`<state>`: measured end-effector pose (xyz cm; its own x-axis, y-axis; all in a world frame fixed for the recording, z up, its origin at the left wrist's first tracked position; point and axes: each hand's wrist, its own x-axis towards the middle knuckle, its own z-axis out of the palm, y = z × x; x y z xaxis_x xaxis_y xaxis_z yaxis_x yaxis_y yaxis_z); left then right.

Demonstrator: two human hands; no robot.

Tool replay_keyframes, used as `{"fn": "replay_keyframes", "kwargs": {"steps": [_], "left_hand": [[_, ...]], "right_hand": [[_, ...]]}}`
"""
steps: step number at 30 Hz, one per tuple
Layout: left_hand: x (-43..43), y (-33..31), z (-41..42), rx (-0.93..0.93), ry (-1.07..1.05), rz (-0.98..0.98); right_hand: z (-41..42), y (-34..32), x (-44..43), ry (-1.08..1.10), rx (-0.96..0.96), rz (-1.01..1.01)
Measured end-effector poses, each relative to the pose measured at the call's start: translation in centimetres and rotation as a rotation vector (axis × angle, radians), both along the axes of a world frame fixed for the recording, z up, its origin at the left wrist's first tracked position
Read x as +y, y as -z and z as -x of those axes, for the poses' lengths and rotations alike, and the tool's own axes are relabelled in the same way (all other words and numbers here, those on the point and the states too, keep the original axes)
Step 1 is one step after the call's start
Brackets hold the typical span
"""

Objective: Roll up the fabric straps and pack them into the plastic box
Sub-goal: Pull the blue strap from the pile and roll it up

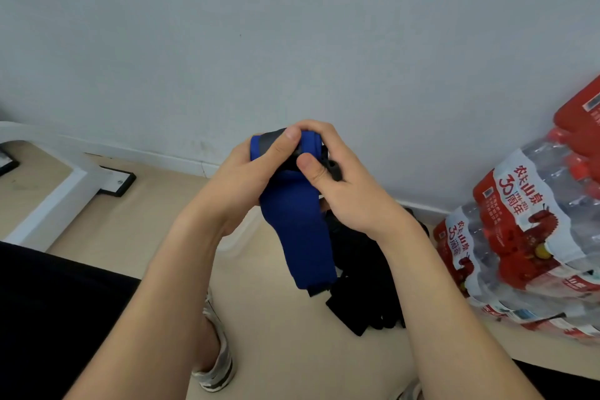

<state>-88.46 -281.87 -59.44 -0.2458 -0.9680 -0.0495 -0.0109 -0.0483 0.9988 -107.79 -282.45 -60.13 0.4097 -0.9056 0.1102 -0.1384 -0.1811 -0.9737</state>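
Head view: the left hand [246, 172] and right hand [341, 185] meet at centre, both curled round the rolled top of the blue strap [302, 237], thumbs pressing it. Its loose tail hangs toward 6 o'clock, the axis for further rolling. Black straps [363, 269] lie on the floor [292, 351] at 5 o'clock.

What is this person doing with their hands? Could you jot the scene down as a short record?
left hand: grips the rolled top of the blue fabric strap
right hand: pinches the same roll from the other side
loose end: hangs down, unrolled
black straps: piled on the floor below
plastic box: clear, mostly hidden behind the left forearm
bottled water packs: stacked at the right, by the wall
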Motion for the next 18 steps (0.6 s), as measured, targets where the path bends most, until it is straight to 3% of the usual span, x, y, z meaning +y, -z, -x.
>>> {"fn": "replay_keyframes", "kwargs": {"steps": [6,9,12,15,18], "left_hand": [[-0.2,1.0,-1.1,0.004,-0.059,0.146],[-0.1,1.8,-0.3,0.056,0.002,0.205],[-0.1,2.5,0.6,0.079,-0.010,0.184],[0.0,3.0,1.8,0.179,-0.045,0.017],[0.2,2.6,2.7,0.098,-0.185,0.025]], "right_hand": [[0.1,-0.3,0.1,0.049,-0.058,-0.239],[0.6,-0.2,-0.6,0.080,0.087,-0.197],[1.1,0.2,-0.8,0.097,0.075,-0.126],[0.8,1.0,-0.8,0.144,0.104,-0.043],[0.0,2.2,-0.4,0.168,0.069,-0.041]]}}
